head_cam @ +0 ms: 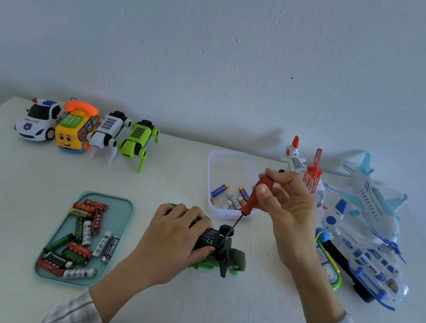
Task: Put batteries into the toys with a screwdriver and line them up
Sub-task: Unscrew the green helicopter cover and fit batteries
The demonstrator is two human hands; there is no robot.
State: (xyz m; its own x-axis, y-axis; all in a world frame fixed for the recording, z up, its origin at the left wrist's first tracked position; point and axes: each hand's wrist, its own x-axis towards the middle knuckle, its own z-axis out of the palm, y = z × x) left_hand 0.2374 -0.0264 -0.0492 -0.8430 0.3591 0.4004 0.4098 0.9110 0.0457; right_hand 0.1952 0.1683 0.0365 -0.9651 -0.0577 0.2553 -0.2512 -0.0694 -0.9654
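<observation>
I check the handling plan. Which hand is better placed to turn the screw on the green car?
Right. The right hand already grips the screwdriver, tip at the green car underside. The left hand holds the car steady.

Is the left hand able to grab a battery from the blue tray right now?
Probably not yet: the left hand grips the green toy car, steadying it for the screwdriver. The blue tray lies close beside it, nothing between.
</observation>
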